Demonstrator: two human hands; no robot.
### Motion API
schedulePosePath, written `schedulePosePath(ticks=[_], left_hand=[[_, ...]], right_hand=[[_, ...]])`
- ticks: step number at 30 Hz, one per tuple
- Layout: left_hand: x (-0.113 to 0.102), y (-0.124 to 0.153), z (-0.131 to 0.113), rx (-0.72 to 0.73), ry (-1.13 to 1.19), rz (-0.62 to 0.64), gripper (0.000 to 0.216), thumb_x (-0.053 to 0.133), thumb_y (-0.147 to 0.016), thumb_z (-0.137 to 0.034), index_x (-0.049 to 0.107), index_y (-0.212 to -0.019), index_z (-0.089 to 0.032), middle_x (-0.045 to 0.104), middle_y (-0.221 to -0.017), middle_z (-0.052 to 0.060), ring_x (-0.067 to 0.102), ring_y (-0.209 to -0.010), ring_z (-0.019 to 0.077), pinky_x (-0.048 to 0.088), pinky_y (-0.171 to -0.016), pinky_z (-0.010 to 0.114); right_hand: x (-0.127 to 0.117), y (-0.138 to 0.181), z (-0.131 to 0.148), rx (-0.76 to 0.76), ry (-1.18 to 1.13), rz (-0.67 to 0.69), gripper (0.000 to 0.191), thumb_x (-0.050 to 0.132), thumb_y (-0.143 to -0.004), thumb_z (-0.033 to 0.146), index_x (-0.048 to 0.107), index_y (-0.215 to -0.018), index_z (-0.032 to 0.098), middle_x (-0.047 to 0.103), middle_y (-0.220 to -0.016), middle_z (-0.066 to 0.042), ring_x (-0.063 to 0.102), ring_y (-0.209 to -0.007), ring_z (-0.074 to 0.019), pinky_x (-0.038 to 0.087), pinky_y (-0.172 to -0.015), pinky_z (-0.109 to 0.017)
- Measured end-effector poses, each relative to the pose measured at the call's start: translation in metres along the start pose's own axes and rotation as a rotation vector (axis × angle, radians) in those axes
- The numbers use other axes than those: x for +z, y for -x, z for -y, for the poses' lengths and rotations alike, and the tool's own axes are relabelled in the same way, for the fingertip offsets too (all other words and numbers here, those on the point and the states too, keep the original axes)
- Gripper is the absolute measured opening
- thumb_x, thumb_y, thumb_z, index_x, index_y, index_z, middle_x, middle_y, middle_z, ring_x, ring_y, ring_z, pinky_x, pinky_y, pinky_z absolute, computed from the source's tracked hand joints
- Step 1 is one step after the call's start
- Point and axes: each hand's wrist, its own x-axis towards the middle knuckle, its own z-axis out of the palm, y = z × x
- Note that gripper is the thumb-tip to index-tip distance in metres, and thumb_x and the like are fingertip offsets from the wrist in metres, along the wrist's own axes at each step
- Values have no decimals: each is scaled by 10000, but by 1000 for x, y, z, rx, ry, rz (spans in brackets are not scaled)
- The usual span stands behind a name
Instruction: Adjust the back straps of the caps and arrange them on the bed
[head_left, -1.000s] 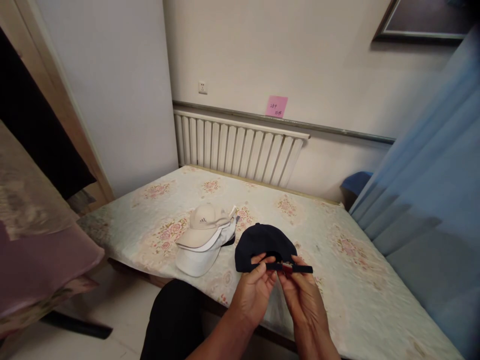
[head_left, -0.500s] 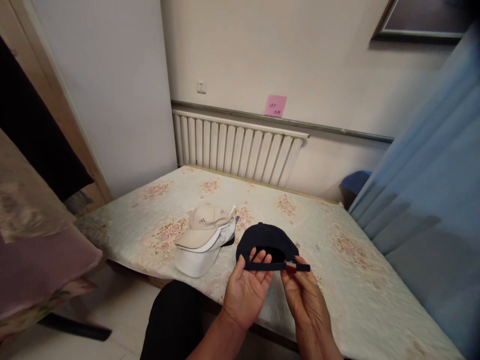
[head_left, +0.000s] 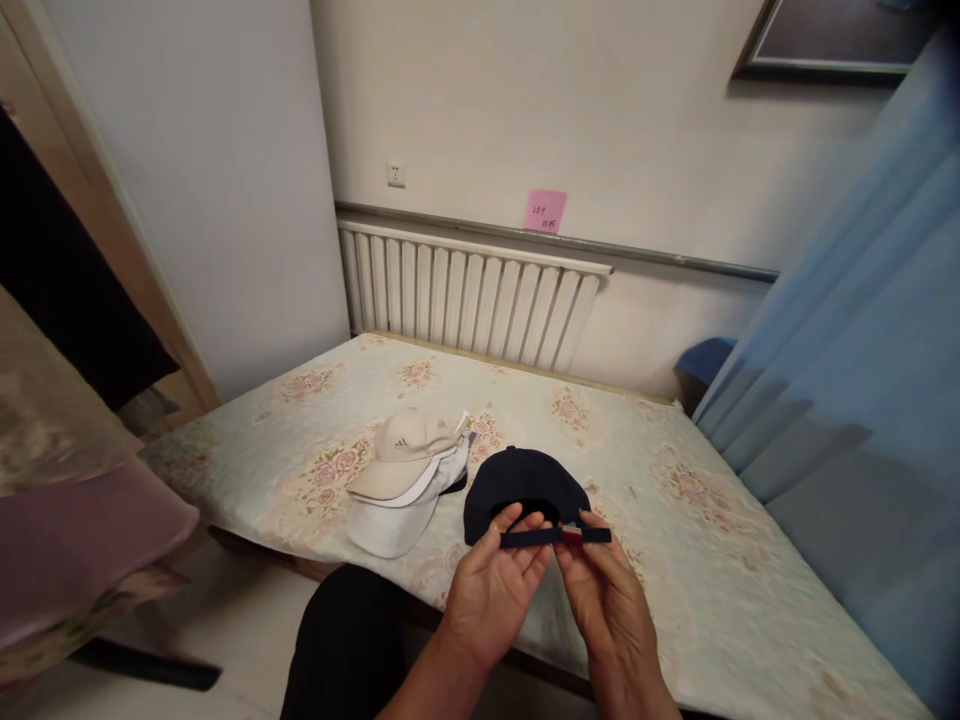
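Observation:
A dark navy baseball cap [head_left: 525, 478] is held up over the near side of the bed, its back opening facing me. My left hand [head_left: 495, 585] has its thumb and fingers on the left part of the cap's back strap [head_left: 529, 538]. On the right, my right hand [head_left: 604, 590] pinches the strap beside its red and silver buckle [head_left: 571, 535], and the strap's end sticks out past the fingers. Left of the navy cap lies a stack of several light caps, a beige cap [head_left: 401, 445] on top and a white cap [head_left: 394, 525] beneath.
The bed [head_left: 480, 375] has a pale floral cover. A radiator [head_left: 472, 290] runs along the wall behind it, and a blue curtain [head_left: 847, 400] hangs on the right. Clothes [head_left: 82, 540] hang at the left. My knee [head_left: 349, 640] is at the bed's front edge.
The left part of the strap now stands apart from the cap's rim, nearer me. My left fingers have shifted along it. The view has moved slightly; the stacked caps stay put.

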Motion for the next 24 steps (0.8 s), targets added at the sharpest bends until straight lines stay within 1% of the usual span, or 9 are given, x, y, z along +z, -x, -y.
schedulePosePath(ticks=[2, 5, 7, 9, 12, 15, 20, 24], left_hand=[[0, 0, 3, 14, -77, -24, 206, 533, -850, -235, 609, -1020, -148, 654, -1018, 110, 605, -975, 191, 421, -916, 333], [1, -1, 7, 62, -179, -75, 131, 583, -815, -185, 610, -935, -140, 660, -869, 80, 621, -817, 154, 457, -810, 292], [3, -3, 9, 99, -211, -100, 94, 610, -791, -164, 602, -882, -141, 643, -817, 56, 609, -755, 138, 463, -748, 276], [5, -4, 10, 127, -232, -114, 88, 629, -773, -157, 591, -851, -140, 626, -789, 39, 592, -712, 123, 458, -703, 260], [8, -5, 13, 137, -285, -128, 112, 650, -755, -166, 578, -835, -137, 605, -734, 25, 564, -662, 105, 439, -653, 238], [11, -6, 16, 144, -352, -124, 135, 668, -734, -178, 570, -814, -130, 596, -721, 25, 539, -636, 95, 419, -620, 227], [12, -7, 19, 190, -451, -96, 134, 669, -722, -178, 545, -750, -135, 558, -690, 2, 490, -599, 78, 392, -590, 222], [11, -6, 19, 205, -488, -90, 137, 665, -723, -176, 533, -734, -144, 539, -692, -7, 480, -599, 76, 384, -589, 222]], right_hand=[[-1, 1, 1, 16, -8, 32, 273, 712, -634, 139, 644, -888, 212, 671, -791, 16, 618, -745, -120, 477, -783, -280], [-4, 3, 2, 34, 15, 115, 278, 686, -678, 169, 639, -948, 211, 680, -838, -8, 617, -797, -135, 466, -797, -281], [-6, 4, 2, 38, 36, 161, 270, 671, -702, 186, 634, -969, 206, 682, -857, -23, 615, -830, -147, 458, -812, -285], [-6, 5, 2, 36, 53, 175, 256, 668, -709, 196, 634, -963, 204, 685, -852, -30, 616, -835, -151, 454, -815, -285], [-6, 5, 1, 35, 73, 154, 257, 684, -696, 191, 629, -946, 210, 689, -833, -32, 624, -817, -150, 453, -810, -286], [-5, 4, 0, 47, 94, 135, 309, 718, -660, 167, 616, -948, 218, 697, -832, -35, 634, -815, -151, 450, -811, -287], [-6, 5, 1, 68, 153, 214, 429, 753, -629, 177, 582, -1020, 219, 703, -809, -50, 639, -739, -157, 463, -739, -293], [-4, 9, 1, 59, 192, 216, 451, 771, -611, 202, 578, -1018, 220, 700, -818, -47, 647, -755, -178, 465, -741, -310]])
